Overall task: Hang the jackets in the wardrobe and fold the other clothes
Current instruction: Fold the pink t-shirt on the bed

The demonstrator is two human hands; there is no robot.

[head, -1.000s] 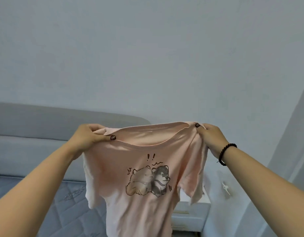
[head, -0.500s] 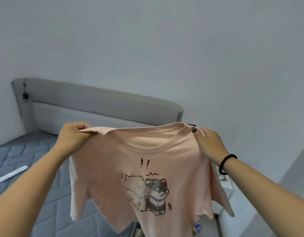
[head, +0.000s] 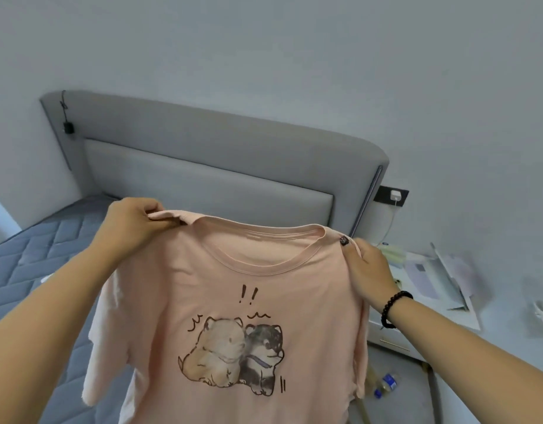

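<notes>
Up in the air, a pink T-shirt hangs spread out in front of the camera, its front facing the viewer, with a round neckline at the top and a cartoon print of two dogs on the chest. Both hands hold it by the shoulders: the left hand has its fingers curled around the bunched fabric at one shoulder, and the right hand grips the other shoulder, thumb on the front of the cloth. A black bead bracelet circles the right wrist. Behind the shirt lies a bed with a grey quilted mattress and a padded grey headboard against a pale wall. To the right stands a white bedside table carrying papers, and a plastic bottle lies on the floor below it.
</notes>
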